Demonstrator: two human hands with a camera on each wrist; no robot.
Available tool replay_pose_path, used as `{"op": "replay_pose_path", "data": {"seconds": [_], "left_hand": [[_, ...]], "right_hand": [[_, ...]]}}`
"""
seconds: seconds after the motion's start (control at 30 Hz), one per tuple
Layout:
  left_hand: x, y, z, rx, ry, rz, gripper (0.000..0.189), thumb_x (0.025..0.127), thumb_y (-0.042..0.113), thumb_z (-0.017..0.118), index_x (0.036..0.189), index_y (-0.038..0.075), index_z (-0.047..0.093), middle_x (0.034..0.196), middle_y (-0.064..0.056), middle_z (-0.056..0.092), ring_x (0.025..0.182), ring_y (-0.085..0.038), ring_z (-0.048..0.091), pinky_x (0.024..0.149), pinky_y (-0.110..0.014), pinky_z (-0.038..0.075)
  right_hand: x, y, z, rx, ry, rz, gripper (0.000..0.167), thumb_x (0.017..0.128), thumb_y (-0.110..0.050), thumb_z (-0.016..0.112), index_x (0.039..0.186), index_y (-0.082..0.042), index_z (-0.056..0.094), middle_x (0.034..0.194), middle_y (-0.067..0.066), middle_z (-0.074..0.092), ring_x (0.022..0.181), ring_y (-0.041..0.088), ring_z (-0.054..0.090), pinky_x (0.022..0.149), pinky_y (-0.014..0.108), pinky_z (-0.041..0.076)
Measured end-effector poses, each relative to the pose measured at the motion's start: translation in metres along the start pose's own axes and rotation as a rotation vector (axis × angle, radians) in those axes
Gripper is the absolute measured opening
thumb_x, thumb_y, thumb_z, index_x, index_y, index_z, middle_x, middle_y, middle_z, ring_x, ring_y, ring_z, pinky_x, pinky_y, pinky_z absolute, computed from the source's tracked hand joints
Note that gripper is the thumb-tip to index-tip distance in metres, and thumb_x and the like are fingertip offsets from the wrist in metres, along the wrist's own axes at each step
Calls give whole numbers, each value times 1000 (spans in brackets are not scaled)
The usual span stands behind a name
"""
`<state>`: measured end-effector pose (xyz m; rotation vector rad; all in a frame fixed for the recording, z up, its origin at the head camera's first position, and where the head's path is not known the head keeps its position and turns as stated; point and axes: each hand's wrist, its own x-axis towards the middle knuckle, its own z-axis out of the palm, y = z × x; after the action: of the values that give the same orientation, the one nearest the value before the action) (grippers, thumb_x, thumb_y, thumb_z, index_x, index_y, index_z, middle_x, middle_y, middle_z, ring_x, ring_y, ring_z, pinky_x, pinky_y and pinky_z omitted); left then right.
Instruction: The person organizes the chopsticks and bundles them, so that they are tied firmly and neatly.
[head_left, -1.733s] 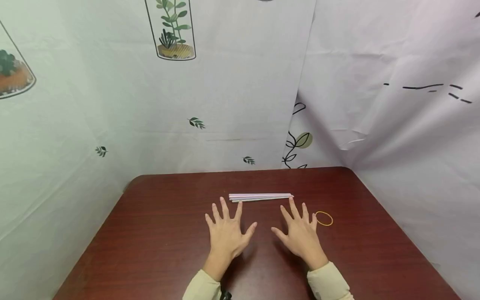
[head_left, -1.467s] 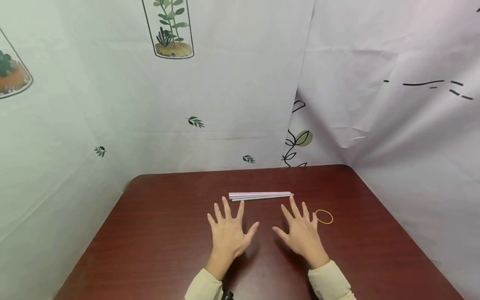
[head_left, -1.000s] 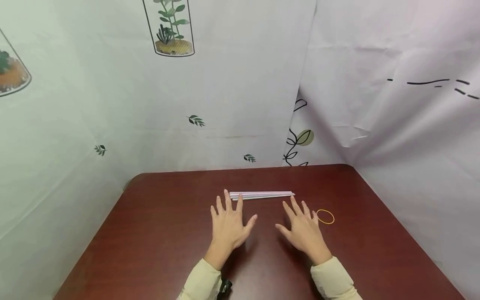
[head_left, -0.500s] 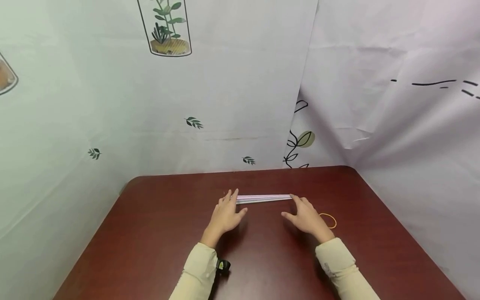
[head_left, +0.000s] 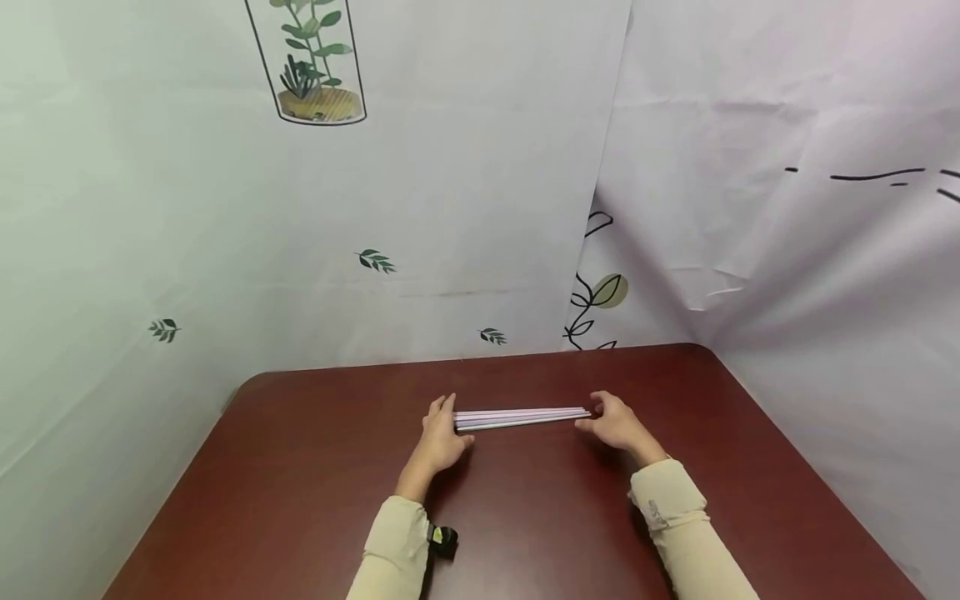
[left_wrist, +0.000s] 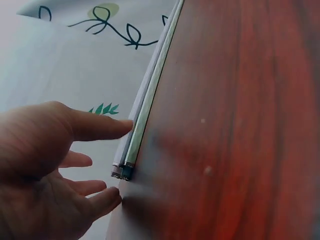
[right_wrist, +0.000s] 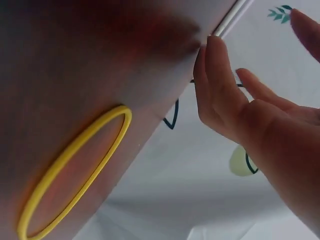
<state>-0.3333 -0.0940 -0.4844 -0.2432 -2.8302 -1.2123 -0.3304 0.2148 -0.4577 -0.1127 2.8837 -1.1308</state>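
Several slim pastel sticks (head_left: 517,417), pink, lilac and whitish, lie side by side near the far side of the table. In the left wrist view their near ends (left_wrist: 122,171) have dark caps. My left hand (head_left: 441,442) is at the left end of the bundle, its thumb tip overlapping the sticks and its other fingers spread beyond the end. At the right end, my right hand (head_left: 618,423) has its thumb and fingers apart, fingertips right beside the stick tips. A yellow rubber band (right_wrist: 127,116) lies by the right wrist, mostly hidden in the head view.
The dark red wooden table (head_left: 525,517) has rounded far corners. A pale printed curtain (head_left: 450,208) stands close behind it and along both sides. A small black device (head_left: 442,542) is strapped to the left wrist, over a cream sleeve.
Both spread hands have moved forward from above the near table to the two ends of the sticks. Their fingers now bend more. The right forearm has come over the rubber band.
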Motion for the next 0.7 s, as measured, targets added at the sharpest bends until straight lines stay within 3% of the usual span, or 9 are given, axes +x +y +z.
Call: {"op": "replay_pose_path", "data": {"seconds": [0.33, 0.53, 0.7], "left_hand": [[4, -15, -3, 39, -32, -10, 68, 78, 3, 81, 137, -11, 49, 143, -31, 39, 130, -53, 37, 103, -56, 39], [11, -18, -9, 66, -14, 27, 58, 80, 1, 78, 130, -15, 53, 135, -30, 46, 127, -43, 44, 101, -50, 42], [17, -17, -3, 37, -21, 11, 56, 80, -1, 77, 129, -15, 53, 133, -30, 46, 126, -42, 45, 99, -47, 44]], "right_hand": [[5, -7, 7, 83, -36, 10, 52, 83, 1, 71, 130, 14, 51, 120, 31, 60, 112, 42, 59, 94, 53, 47], [17, -6, 9, 111, -30, 2, 49, 84, 1, 70, 128, 14, 53, 119, 29, 61, 109, 38, 59, 93, 50, 47], [18, 5, 8, 124, -24, -8, 52, 85, -1, 70, 130, 16, 51, 124, 32, 58, 116, 43, 55, 97, 53, 44]]}}
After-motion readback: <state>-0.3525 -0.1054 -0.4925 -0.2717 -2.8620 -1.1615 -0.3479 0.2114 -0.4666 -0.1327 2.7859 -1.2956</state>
